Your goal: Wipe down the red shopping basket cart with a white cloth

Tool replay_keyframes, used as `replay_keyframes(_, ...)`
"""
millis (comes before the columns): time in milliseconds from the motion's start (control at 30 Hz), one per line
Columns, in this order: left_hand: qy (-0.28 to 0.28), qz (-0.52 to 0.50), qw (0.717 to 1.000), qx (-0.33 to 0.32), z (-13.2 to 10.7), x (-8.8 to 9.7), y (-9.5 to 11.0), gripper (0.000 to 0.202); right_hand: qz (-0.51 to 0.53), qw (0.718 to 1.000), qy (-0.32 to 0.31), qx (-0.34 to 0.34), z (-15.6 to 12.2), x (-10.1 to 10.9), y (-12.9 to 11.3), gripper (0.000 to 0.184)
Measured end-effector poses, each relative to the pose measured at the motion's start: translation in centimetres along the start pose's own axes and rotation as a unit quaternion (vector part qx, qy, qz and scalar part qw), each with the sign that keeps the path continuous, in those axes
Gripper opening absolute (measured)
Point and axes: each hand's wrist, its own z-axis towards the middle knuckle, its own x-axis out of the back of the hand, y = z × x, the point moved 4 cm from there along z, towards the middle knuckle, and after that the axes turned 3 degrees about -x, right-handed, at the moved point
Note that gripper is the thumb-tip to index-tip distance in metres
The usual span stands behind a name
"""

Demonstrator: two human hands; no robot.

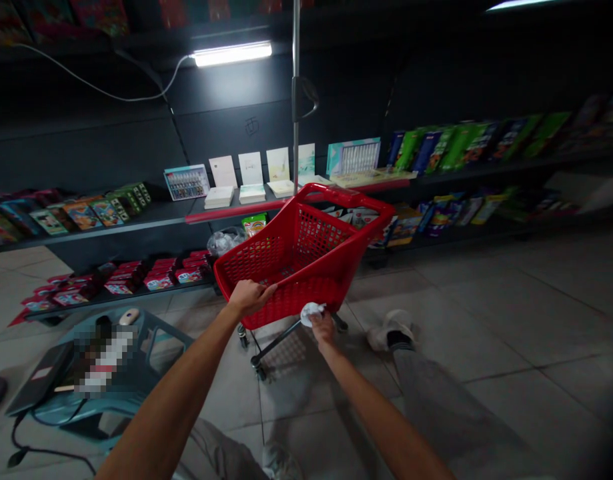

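A red plastic shopping cart [281, 293] with perforated sides stands before me on dark metal legs and small wheels. My left hand [247, 297] is closed over the near top rim of its basket. Lower down, by the cart's near side, my right hand [322, 325] is closed on a crumpled white cloth or tissue [312, 311]; which of the two I cannot tell. The white wad is close to the lower side of the basket, and whether it touches is unclear. A tall metal pole [295, 147] rises behind the basket.
Dark shelves [169, 212] behind the cart hold notebooks, pen sets and snack packs. At left, a blue-green plastic stool [151, 333] carries a laptop [39, 377] and a mouse [129, 317], with a cable [56, 452] trailing on the tiled floor. My shoe [393, 327] is right of the cart.
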Motion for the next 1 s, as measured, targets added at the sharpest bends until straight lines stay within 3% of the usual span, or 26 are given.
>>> replay_keyframes(67, 0.001, 0.001, 1.000, -0.004, 0.0, -0.1, -0.2, 0.083, -0.001, 1.000, 0.006, -0.014, 0.7, 1.0, -0.4, 0.043)
replay_keyframes(133, 0.003, 0.003, 1.000, -0.010, -0.1, -0.1, -0.6, 0.083, 0.004, 1.000, 0.022, 0.014, 2.1, 3.0, -2.5, 0.048)
replay_keyframes(267, 0.003, 0.007, 1.000, -0.020, -0.5, 0.0, -1.7, 0.081, 0.029, 0.985, 0.100, 0.136, 5.3, 9.1, -10.5, 0.047)
replay_keyframes(367, 0.003, 0.008, 0.999, -0.036, -1.0, 0.1, -2.6, 0.079, 0.004, 0.956, 0.178, 0.233, 6.8, 13.7, -17.2, 0.043)
replay_keyframes(467, 0.002, 0.019, 0.998, -0.058, -1.7, 0.4, -3.4, 0.075, -0.094, 0.914, 0.174, 0.354, 7.7, 16.5, -23.0, 0.038)
replay_keyframes(600, 0.001, 0.014, 0.998, -0.069, -2.8, 1.1, -4.5, 0.072, -0.316, 0.837, 0.055, 0.444, 9.4, 16.7, -27.7, 0.033)
replay_keyframes(733, -0.022, 0.000, 0.999, -0.044, -3.6, 1.4, -5.7, 0.073, -0.495, 0.773, -0.047, 0.395, 9.4, 15.9, -28.6, 0.032)
replay_keyframes(900, -0.080, 0.037, 0.994, 0.070, -4.3, 1.6, -8.6, 0.077, -0.549, 0.747, -0.105, 0.360, 5.9, 15.3, -29.2, 0.034)
replay_keyframes(1000, -0.109, 0.031, 0.990, 0.079, -4.8, 2.2, -10.3, 0.074, -0.526, 0.744, -0.145, 0.386, 3.8, 15.0, -29.9, 0.041)
